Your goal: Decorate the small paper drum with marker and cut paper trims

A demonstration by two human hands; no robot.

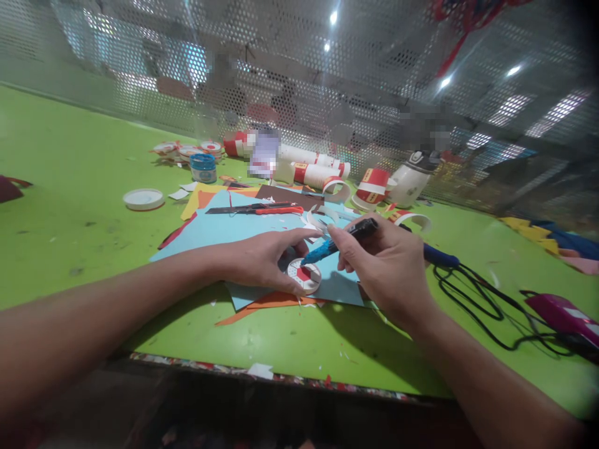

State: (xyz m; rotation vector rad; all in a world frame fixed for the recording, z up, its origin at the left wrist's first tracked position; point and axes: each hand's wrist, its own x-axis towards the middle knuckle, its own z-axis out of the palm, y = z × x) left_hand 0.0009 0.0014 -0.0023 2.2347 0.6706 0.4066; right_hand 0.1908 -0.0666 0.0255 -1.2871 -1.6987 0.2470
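My left hand (pixel 266 259) grips the edge of a small round white disc (pixel 312 285) with a red centre and dark lines and dots on its top. In my right hand (pixel 386 265) is a blue marker pen (pixel 322 249) with a black end, its tip at the disc's upper face. Whether the tip touches the disc I cannot tell. Beneath both hands lies light blue paper (pixel 206 234), with orange paper (pixel 262 305) sticking out at the front. Just beyond the left hand rest a black utility knife (pixel 234 209) and something with a red handle (pixel 281 211).
At the back stand a blue-lidded jar (pixel 203 168), red and white paper cups (pixel 372 186) and a white bottle (pixel 412 181). A white lid (pixel 144 199) lies left. Black cable (pixel 486 312) runs from a blue handle (pixel 440 255) to a magenta object (pixel 559 315) on the right.
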